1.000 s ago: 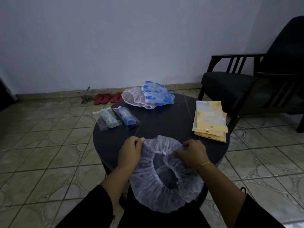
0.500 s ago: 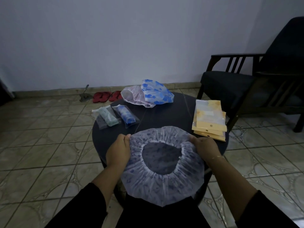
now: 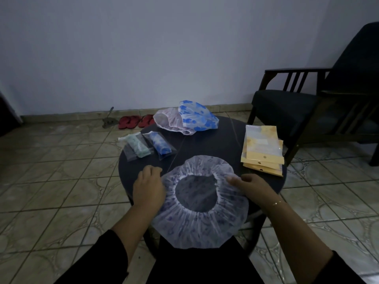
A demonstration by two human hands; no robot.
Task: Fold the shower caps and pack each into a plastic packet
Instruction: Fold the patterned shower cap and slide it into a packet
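A white shower cap with purple print [image 3: 194,224] lies spread open on the near edge of the round dark table [image 3: 213,144], its lower part hanging over the edge. My left hand [image 3: 148,186] pinches the cap's left rim. My right hand [image 3: 249,186] pinches its right rim. At the table's far side lie a pink cap [image 3: 167,121] and a blue-flowered cap [image 3: 195,115]. Two filled packets [image 3: 149,147] sit at the left. A stack of yellow-backed plastic packets [image 3: 262,150] sits at the right.
A dark wooden armchair [image 3: 320,103] stands at the right, close to the table. Red slippers [image 3: 135,121] and a small tool lie on the tiled floor by the wall. My dark-clothed lap is just below the table's near edge.
The cap has been pulled wider and laid flatter on the table. Both hands moved apart along its rim and slightly forward.
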